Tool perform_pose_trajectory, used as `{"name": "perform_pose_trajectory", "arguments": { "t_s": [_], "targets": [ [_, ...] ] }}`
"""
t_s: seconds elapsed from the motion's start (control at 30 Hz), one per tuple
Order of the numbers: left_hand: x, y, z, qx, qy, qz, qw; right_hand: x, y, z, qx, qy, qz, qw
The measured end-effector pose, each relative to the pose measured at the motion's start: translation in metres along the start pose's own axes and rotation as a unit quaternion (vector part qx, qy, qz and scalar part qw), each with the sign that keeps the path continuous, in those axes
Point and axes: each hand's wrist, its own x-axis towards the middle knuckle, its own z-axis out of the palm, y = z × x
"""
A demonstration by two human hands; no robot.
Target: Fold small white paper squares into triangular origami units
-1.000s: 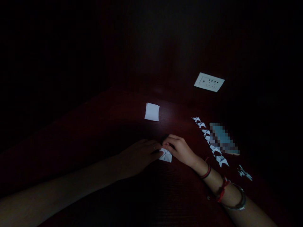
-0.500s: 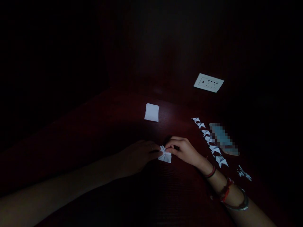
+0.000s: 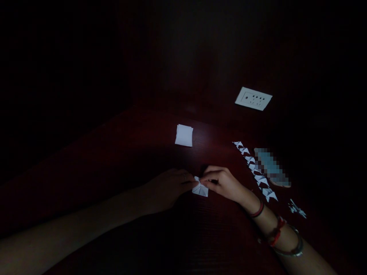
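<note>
A small white folded paper piece (image 3: 200, 188) lies on the dark red table (image 3: 129, 152) in dim light. My left hand (image 3: 169, 188) rests on the table, its fingertips pressed on the paper's left edge. My right hand (image 3: 222, 182), with bracelets at the wrist, pinches the paper's upper right part between thumb and fingers. Both hands meet over the piece.
A stack of white paper squares (image 3: 184, 135) lies farther back. A row of several folded white pieces (image 3: 255, 172) runs along the right, beside a blurred bluish object (image 3: 271, 167). More folded bits (image 3: 296, 209) lie at the far right. A white wall socket (image 3: 253, 99) sits behind.
My right hand has shifted slightly right and re-pinched the paper's top; the folded piece has opened a little. My left hand has barely moved.
</note>
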Motion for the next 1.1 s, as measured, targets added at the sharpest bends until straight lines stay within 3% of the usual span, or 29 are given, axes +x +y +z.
{"name": "perform_pose_trajectory", "arguments": {
  "t_s": [0.23, 0.53, 0.93, 1.1],
  "targets": [
    [0.000, -0.001, 0.003, 0.004, -0.004, -0.009, 1.000, -0.003, -0.002, -0.010, -0.025, -0.058, -0.020, 0.998],
    [0.000, -0.003, 0.007, 0.006, -0.001, 0.006, 1.000, 0.001, 0.006, -0.005, 0.053, -0.029, -0.004, 0.998],
    [0.000, -0.004, 0.013, -0.014, 0.009, 0.001, 1.000, 0.009, 0.015, 0.004, 0.096, 0.014, 0.087, 0.992],
    [0.002, -0.002, 0.010, -0.015, 0.012, 0.006, 1.000, 0.013, 0.017, 0.005, 0.173, -0.017, 0.160, 0.972]
  ]
}}
